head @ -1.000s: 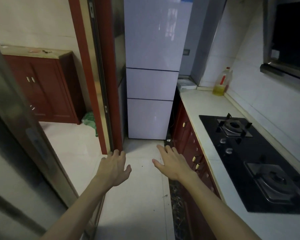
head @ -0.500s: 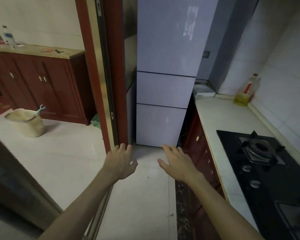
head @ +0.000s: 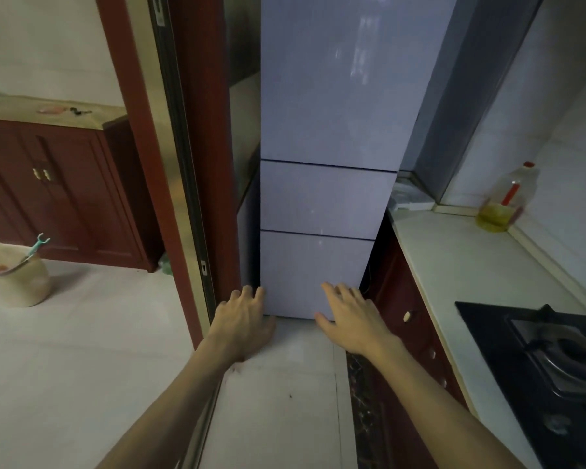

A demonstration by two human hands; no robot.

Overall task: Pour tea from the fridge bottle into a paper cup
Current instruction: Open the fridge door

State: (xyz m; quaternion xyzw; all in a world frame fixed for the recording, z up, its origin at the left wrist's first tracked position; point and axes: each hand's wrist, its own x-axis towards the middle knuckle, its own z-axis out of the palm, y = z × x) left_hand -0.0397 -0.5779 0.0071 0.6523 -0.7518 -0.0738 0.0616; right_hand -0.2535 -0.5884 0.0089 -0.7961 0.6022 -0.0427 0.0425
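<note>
Tea bottle and paper cup out of view; bottle presumably inside the tall white fridge [head: 329,96], all three doors closed. Step in hand: approach to the fridge. Next: grasp of a door edge, probably the top one, then a pull. Left hand [head: 242,319] and right hand [head: 351,319] outstretched low before the fridge, palms down, fingers spread, empty. At right, tabletop [head: 454,258] with oil bottle [head: 503,204].

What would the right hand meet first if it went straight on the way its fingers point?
Probably the fridge's bottom door: the open right hand points at its lower right corner with nothing between. Depth is unclear.
</note>
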